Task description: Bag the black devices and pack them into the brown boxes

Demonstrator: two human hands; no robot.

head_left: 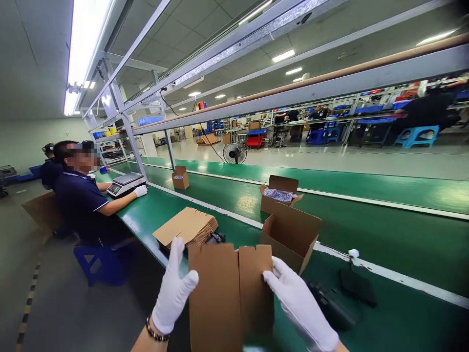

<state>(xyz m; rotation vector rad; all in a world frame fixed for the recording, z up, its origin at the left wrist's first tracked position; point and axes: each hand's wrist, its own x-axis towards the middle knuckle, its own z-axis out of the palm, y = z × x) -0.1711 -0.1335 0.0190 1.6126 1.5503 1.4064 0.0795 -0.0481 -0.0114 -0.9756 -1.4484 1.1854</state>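
Cardboard carton (214, 298) near centre. Right hand (297, 296) pinches its right edge; left hand (172, 291), fingers spread, at its left edge (contact unclear). Step: carton-shaping, apparently; next move likely calls for a left-hand grip.

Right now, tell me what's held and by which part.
The right hand grips the brown cardboard carton by its upper right edge; the left hand is open.
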